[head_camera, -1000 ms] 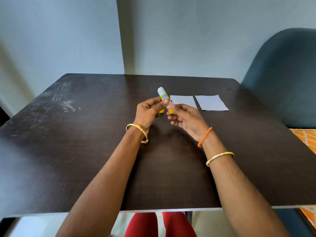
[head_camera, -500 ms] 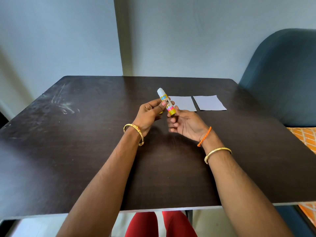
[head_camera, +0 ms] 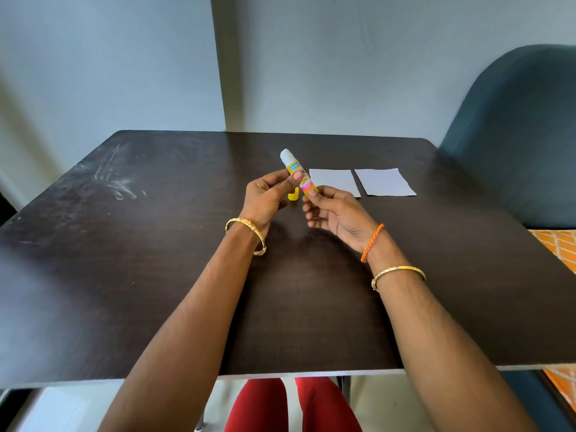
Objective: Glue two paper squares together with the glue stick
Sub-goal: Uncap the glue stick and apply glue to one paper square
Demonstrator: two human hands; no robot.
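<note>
The glue stick [head_camera: 295, 169] is held tilted above the dark table [head_camera: 156, 260], its white glue end pointing up and away. My left hand [head_camera: 268, 194] pinches its yellow body at the middle. A yellow cap [head_camera: 293, 194] peeks out under that hand's fingers. My right hand [head_camera: 333, 213] grips the stick's pink lower end with its fingertips. Two white paper squares lie flat side by side just right of the hands: the nearer one [head_camera: 335, 180] partly behind my right fingers, the other [head_camera: 385, 182] further right.
A dark teal chair [head_camera: 517, 135] stands against the table's right side. Pale smudges [head_camera: 115, 182] mark the table's left part. Red-clad legs [head_camera: 290, 406] show below the near edge. An orange patterned surface [head_camera: 558, 247] lies at the right.
Both hands with the glue stick have stayed in nearly the same place. My right fingers have shifted slightly on the stick's lower end. The papers have not moved.
</note>
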